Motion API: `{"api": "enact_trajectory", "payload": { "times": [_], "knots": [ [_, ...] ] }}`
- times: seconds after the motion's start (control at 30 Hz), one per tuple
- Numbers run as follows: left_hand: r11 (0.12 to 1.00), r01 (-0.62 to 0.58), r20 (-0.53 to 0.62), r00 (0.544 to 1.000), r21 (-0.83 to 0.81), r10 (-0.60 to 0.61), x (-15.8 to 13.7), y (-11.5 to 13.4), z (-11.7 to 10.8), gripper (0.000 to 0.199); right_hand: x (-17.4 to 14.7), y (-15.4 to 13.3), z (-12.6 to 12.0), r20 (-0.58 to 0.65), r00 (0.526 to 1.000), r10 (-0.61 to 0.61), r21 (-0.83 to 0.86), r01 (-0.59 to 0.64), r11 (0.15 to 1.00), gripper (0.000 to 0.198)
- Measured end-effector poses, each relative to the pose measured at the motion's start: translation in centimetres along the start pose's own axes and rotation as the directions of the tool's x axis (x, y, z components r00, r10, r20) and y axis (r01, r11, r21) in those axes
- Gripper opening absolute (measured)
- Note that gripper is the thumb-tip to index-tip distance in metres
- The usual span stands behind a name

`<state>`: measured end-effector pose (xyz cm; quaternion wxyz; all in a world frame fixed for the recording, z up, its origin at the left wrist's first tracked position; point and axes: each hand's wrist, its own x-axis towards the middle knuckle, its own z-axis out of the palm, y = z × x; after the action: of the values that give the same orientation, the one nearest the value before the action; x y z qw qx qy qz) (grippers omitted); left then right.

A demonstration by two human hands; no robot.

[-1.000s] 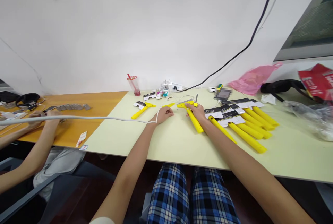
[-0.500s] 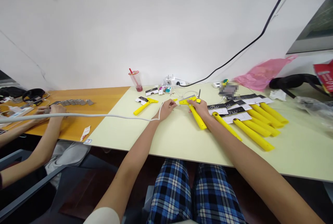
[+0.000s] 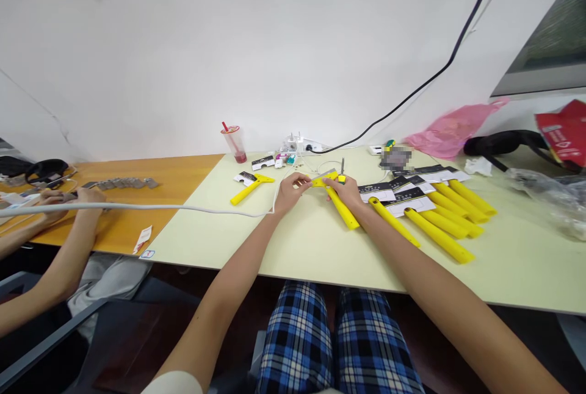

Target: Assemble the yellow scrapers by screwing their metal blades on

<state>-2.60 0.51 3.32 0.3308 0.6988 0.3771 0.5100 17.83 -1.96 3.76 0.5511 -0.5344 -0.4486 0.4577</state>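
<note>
My right hand [image 3: 347,191] is closed around a yellow scraper [image 3: 344,208] where its handle meets the wide head. A metal blade lies along the head's far edge. Also in this hand is a small screwdriver [image 3: 342,179] with a yellow-and-dark handle, its shaft pointing up. The fingertips of my left hand [image 3: 292,191] pinch the left end of the scraper head; any small part between them is hidden. Left of my hands, another yellow scraper [image 3: 249,190] rests partly over a black-and-white card [image 3: 242,178].
Several yellow-handled scrapers [image 3: 439,235] with black-and-white cards [image 3: 412,202] lie on the right. A cup with a red straw [image 3: 235,145] and a power strip [image 3: 300,144] stand at the back. A white cable [image 3: 183,207] crosses the left. A co-worker's hands [image 3: 86,199] hold something there.
My left fingertips, earlier just apart from the scraper head, now meet its left end. My right hand keeps hold of the scraper and screwdriver. The view has shifted slightly.
</note>
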Motion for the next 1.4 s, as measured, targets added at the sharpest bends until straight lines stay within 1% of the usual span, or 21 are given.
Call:
{"api": "enact_trajectory", "payload": {
  "times": [0.23,0.43,0.63,0.9,1.17,1.23,1.3,1.4],
  "knots": [
    [0.999,-0.034,0.037,0.999,-0.002,0.034,0.0,0.0,0.4,0.02,-0.1,0.1,0.1,0.06,0.998,-0.014,0.031,0.012,0.999,0.055],
    [1.0,-0.026,0.05,0.998,0.008,0.025,0.1,0.3,0.3,0.024,-0.1,0.0,0.1,0.076,0.997,-0.024,0.035,0.022,0.999,0.055],
    [0.998,-0.059,0.051,0.997,0.001,0.059,0.1,0.4,0.2,0.028,-0.1,-0.1,0.1,0.089,0.996,-0.019,0.015,0.018,1.0,0.057],
    [0.998,-0.045,0.043,0.998,0.042,0.043,0.5,-0.4,-0.1,0.031,0.1,0.1,0.0,0.109,0.993,-0.032,0.037,0.028,0.999,0.062],
    [0.996,-0.029,0.049,0.999,0.089,0.025,0.7,-1.5,-0.2,0.032,0.5,0.5,0.0,0.102,0.995,-0.016,0.042,0.012,0.999,0.058],
    [0.997,-0.012,0.035,0.999,0.074,0.009,0.8,-1.7,-0.2,0.034,0.4,0.5,0.0,0.094,0.996,-0.011,0.048,0.006,0.999,0.057],
    [0.999,0.03,0.001,1.0,0.029,-0.03,1.0,-1.8,-0.3,0.036,0.2,0.3,0.1,0.073,0.997,0.001,0.058,-0.005,0.998,0.056],
    [0.991,0.103,-0.116,0.987,-0.086,-0.113,1.4,-1.9,-0.6,0.036,0.0,0.0,0.1,0.037,0.999,0.017,0.075,-0.02,0.997,0.053]
  ]
}}
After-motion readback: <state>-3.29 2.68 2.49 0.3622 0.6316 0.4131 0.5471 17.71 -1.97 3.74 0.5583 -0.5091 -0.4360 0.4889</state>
